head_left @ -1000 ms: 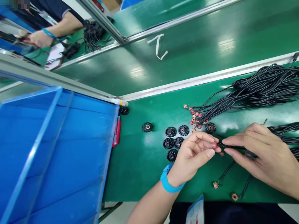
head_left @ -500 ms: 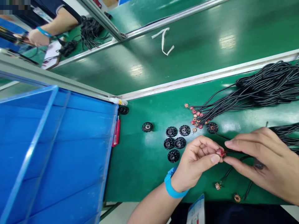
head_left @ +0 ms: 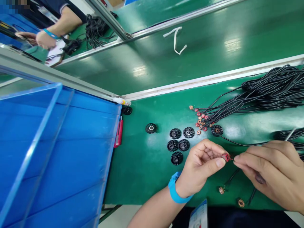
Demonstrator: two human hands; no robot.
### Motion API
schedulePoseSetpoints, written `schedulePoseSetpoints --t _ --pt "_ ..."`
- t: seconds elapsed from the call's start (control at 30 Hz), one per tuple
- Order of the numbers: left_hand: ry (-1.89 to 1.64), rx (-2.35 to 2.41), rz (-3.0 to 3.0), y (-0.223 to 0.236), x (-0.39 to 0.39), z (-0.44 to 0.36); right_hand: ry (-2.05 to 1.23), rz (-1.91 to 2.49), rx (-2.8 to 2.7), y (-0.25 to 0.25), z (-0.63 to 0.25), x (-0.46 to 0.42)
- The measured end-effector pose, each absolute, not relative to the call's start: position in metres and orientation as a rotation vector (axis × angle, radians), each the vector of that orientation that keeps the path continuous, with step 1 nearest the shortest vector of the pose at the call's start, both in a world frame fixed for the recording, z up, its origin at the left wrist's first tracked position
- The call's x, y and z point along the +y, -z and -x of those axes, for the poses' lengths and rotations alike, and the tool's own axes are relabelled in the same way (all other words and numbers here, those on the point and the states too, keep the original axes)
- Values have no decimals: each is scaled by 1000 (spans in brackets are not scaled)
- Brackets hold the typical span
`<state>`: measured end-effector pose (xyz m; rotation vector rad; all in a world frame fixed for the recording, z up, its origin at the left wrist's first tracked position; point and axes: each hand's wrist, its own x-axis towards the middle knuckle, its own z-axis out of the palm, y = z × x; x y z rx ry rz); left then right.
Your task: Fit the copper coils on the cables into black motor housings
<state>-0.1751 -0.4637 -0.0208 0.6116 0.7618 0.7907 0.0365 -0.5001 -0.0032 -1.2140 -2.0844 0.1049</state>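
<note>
My left hand point(head_left: 201, 164) pinches a small red wound coil point(head_left: 226, 157) between thumb and forefinger. Thin leads come out of the coil on its right side. My right hand point(head_left: 270, 172) is closed, with thumb and forefinger pressed together on the leads' ends. A thin pale rod point(head_left: 291, 134) sticks up behind the right knuckles, and a dark rounded bit shows under its fingers; I cannot tell what they belong to. Below the hands lie two loose copper-coloured coils, one on its side point(head_left: 221, 190) and one face up point(head_left: 241, 202).
Several black ribbed round housings point(head_left: 177, 158) lie left of my hands, and another housing holds a coil point(head_left: 217, 130). Bundled black cables point(head_left: 268, 90) end in coils. A blue bin point(head_left: 78, 152), a red-handled cutter point(head_left: 118, 134) and a co-worker's arm point(head_left: 64, 23) are at left.
My right thumb and forefinger, apart beside the coil before, have closed on its leads and sit slightly further right. The left hand still holds the coil. The view has shifted a little.
</note>
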Motion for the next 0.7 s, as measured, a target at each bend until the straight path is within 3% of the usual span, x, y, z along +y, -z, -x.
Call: schedulePoseSetpoints --t 0.43,0.7 --pt "-806 742 -623 24 -466 175 -345 1246 -2030 -1 -27 -484" --pt "-997 770 -1031 23 -467 175 -342 1175 -1975 -6 -26 -484"
